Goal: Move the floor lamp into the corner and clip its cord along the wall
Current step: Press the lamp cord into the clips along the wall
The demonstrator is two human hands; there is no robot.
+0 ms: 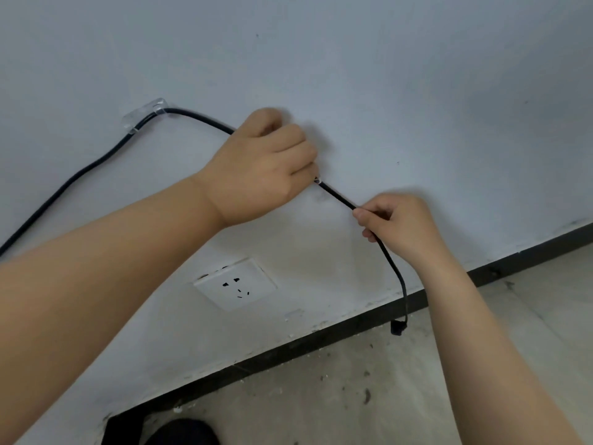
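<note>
The black cord [205, 118] is already held by one clear clip [146, 115] on the wall [385, 75]. The left hand [260, 168] is closed against a second clip [317, 180], probably to seat the cord, while the right hand [398, 224] is pinched on the cord to keep it taut. The lamp is not seen.

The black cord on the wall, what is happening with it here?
A person is fixing the cord along the white wall. It already runs through one clear clip at the upper left. The left hand presses it to the wall at what seems a second clip, mostly hidden under the fingers. The right hand pinches the cord further down. Its plug hangs loose near the floor, not in the outlet.
</note>
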